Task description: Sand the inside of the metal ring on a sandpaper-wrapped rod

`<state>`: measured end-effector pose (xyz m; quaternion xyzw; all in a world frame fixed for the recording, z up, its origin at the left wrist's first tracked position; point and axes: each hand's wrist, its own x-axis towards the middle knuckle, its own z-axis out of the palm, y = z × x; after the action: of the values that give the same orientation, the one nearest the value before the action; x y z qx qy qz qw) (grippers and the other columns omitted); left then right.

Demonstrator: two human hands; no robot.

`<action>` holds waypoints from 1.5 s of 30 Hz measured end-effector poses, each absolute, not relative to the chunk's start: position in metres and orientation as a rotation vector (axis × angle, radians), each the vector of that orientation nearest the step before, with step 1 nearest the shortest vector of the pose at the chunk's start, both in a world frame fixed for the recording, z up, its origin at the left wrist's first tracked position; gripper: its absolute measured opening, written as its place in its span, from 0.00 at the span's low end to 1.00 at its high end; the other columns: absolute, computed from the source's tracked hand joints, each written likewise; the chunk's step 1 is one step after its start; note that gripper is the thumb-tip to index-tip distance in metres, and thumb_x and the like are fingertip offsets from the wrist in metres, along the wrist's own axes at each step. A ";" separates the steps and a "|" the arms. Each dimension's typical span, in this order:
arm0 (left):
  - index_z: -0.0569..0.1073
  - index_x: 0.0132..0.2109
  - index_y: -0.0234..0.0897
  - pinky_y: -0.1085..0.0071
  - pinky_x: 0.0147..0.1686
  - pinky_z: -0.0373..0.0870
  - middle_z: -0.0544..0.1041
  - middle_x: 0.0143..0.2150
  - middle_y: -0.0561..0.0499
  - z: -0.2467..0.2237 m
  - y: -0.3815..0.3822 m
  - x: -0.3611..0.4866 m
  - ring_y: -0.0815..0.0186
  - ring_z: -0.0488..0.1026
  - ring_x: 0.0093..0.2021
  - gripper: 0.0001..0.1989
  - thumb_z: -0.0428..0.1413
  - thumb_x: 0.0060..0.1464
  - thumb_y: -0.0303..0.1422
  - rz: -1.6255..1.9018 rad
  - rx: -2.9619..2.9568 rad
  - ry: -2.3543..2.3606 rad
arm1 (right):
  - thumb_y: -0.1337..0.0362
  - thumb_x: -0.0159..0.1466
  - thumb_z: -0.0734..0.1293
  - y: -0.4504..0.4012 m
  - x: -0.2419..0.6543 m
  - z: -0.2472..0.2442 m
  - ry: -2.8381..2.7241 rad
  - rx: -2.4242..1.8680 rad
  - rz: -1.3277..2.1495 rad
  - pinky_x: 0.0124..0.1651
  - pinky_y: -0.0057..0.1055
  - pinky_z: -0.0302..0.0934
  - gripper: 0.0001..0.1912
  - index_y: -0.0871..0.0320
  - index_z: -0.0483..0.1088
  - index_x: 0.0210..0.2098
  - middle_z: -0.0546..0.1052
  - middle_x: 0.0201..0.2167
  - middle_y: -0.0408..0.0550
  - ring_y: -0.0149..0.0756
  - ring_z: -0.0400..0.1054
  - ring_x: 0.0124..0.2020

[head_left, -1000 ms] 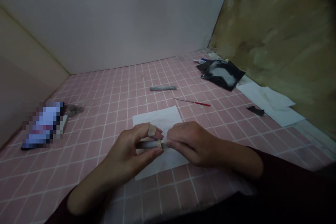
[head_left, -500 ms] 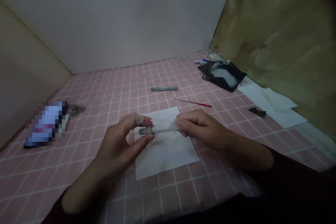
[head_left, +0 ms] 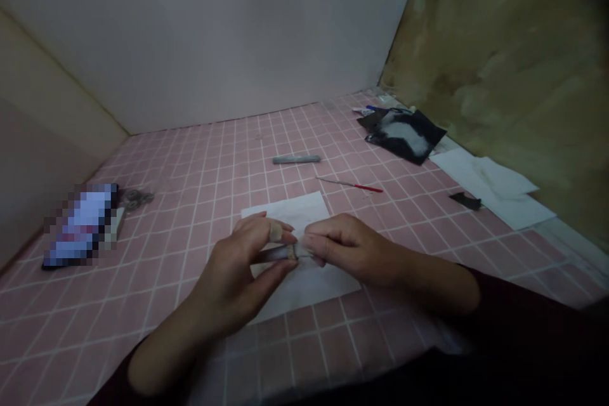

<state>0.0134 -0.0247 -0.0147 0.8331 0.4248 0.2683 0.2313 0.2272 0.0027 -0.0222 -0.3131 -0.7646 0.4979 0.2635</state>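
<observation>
My left hand (head_left: 242, 266) pinches a small ring (head_left: 292, 251) between thumb and fingertips, with a bandage on one finger. A grey rod (head_left: 273, 255) passes through the ring, its wide end pointing left under my left fingers. Close beside it, my right hand (head_left: 354, 247) is closed on the rod's right end together with a pale wrap, whose material is hard to make out. Both hands are above a smudged white paper sheet (head_left: 314, 288) on the pink tiled-pattern surface.
Beyond the paper lie a grey bar (head_left: 296, 159) and a thin tool with a red handle (head_left: 368, 188). A phone (head_left: 85, 225) is at the left beside small coiled items (head_left: 137, 197). Black sheets (head_left: 404, 136), white papers (head_left: 504, 187) and a dark scrap (head_left: 465, 201) lie at the right.
My left hand has moved right with the ring, close to my right hand. More of the rod now extends left of the ring. My right hand has shifted slightly left.
</observation>
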 end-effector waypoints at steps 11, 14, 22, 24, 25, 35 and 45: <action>0.67 0.44 0.41 0.59 0.52 0.66 0.75 0.42 0.52 -0.019 -0.017 0.000 0.63 0.74 0.43 0.10 0.57 0.55 0.31 0.760 2.355 1.234 | 0.62 0.67 0.56 0.008 0.231 -0.023 -2.076 -0.879 1.287 0.29 0.26 0.51 0.19 0.60 0.60 0.21 0.59 0.18 0.39 0.26 0.56 0.22; 0.67 0.45 0.41 0.61 0.49 0.68 0.75 0.43 0.50 -0.019 -0.017 0.002 0.62 0.73 0.45 0.10 0.56 0.56 0.32 0.788 2.339 1.224 | 0.62 0.67 0.56 0.006 0.228 -0.024 -2.052 -0.874 1.260 0.29 0.26 0.51 0.19 0.60 0.60 0.21 0.59 0.18 0.39 0.26 0.56 0.23; 0.67 0.46 0.41 0.65 0.44 0.70 0.74 0.43 0.50 -0.014 -0.018 0.003 0.62 0.72 0.46 0.09 0.55 0.57 0.31 0.799 2.377 1.199 | 0.63 0.67 0.56 0.004 0.229 -0.021 -2.045 -0.865 1.231 0.29 0.26 0.51 0.19 0.60 0.60 0.20 0.59 0.18 0.39 0.26 0.56 0.23; 0.67 0.45 0.42 0.66 0.42 0.71 0.74 0.42 0.50 -0.015 -0.018 0.004 0.63 0.72 0.45 0.10 0.56 0.56 0.31 0.828 2.369 1.213 | 0.63 0.67 0.56 0.004 0.229 -0.021 -2.031 -0.869 1.227 0.30 0.26 0.52 0.19 0.60 0.60 0.20 0.60 0.18 0.39 0.26 0.57 0.23; 0.67 0.45 0.41 0.66 0.42 0.71 0.74 0.42 0.50 -0.015 -0.018 0.005 0.63 0.72 0.45 0.09 0.56 0.56 0.32 0.806 2.341 1.181 | 0.63 0.67 0.56 0.003 0.228 -0.021 -2.030 -0.870 1.253 0.30 0.26 0.52 0.19 0.60 0.60 0.21 0.61 0.19 0.39 0.26 0.57 0.23; 0.67 0.45 0.41 0.66 0.42 0.72 0.74 0.42 0.50 -0.015 -0.021 0.007 0.63 0.73 0.45 0.08 0.55 0.57 0.31 0.790 2.308 1.162 | 0.62 0.67 0.56 0.004 0.227 -0.024 -2.012 -0.889 1.300 0.29 0.26 0.51 0.19 0.61 0.61 0.21 0.60 0.18 0.39 0.26 0.57 0.23; 0.68 0.45 0.41 0.65 0.43 0.72 0.75 0.42 0.50 -0.015 -0.020 0.007 0.63 0.73 0.44 0.09 0.56 0.56 0.31 0.786 2.345 1.191 | 0.63 0.67 0.56 0.005 0.229 -0.024 -2.008 -0.851 1.309 0.29 0.25 0.51 0.19 0.60 0.60 0.21 0.60 0.18 0.39 0.26 0.56 0.23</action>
<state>0.0068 -0.0197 -0.0146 0.8376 0.4252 0.2808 0.1969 0.2286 0.0047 -0.0235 -0.3197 -0.7544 0.4917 0.2947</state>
